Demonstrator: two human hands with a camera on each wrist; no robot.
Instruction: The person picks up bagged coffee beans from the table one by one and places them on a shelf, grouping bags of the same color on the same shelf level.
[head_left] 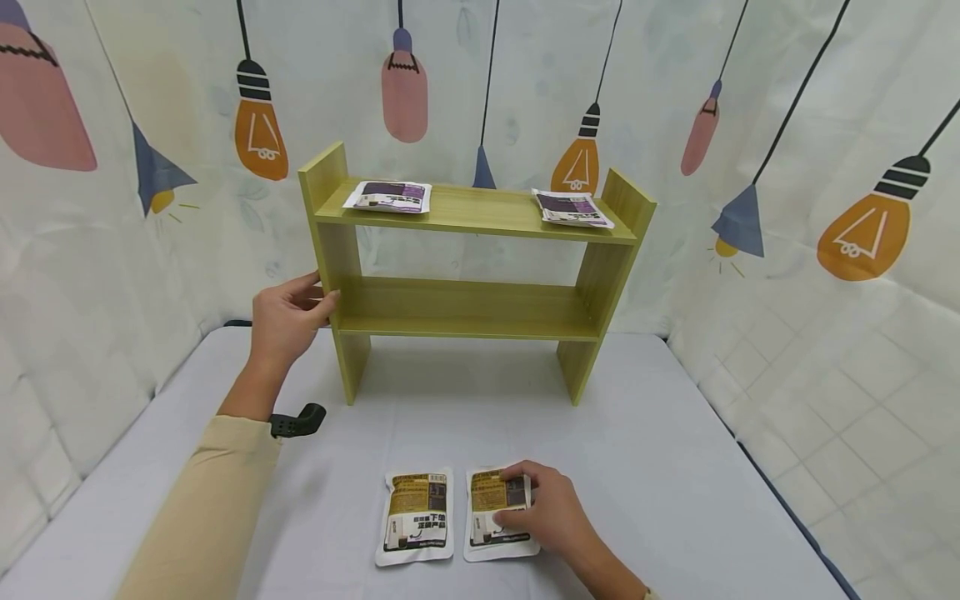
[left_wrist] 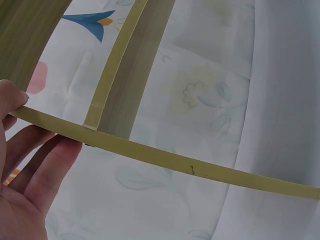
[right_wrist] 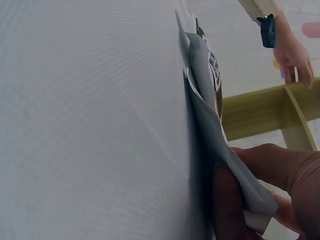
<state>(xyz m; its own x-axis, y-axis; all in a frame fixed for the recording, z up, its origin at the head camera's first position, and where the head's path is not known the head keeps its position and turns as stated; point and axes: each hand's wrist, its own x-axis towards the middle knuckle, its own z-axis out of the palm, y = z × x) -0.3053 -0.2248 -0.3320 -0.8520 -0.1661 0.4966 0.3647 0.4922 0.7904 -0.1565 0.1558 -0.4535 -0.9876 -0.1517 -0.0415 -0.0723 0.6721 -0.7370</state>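
Note:
My left hand (head_left: 285,321) grips the left side panel of a yellow-green wooden shelf (head_left: 465,307). In the left wrist view the thumb lies on one side of the panel's edge (left_wrist: 150,152) and the fingers on the other. On the white table, my right hand (head_left: 546,508) holds the right-hand packet (head_left: 489,533), white with a gold and brown print. The right wrist view shows the thumb and fingers pinching the lifted edge of this packet (right_wrist: 212,120). A similar packet (head_left: 415,517) lies flat just left of it.
On the top board sit two purple-and-white packets, one packet (head_left: 390,197) at the left end and another packet (head_left: 572,209) at the right. Behind the shelf hangs a white cloth (head_left: 480,75) printed with lamps. The table (head_left: 660,467) has a white cover.

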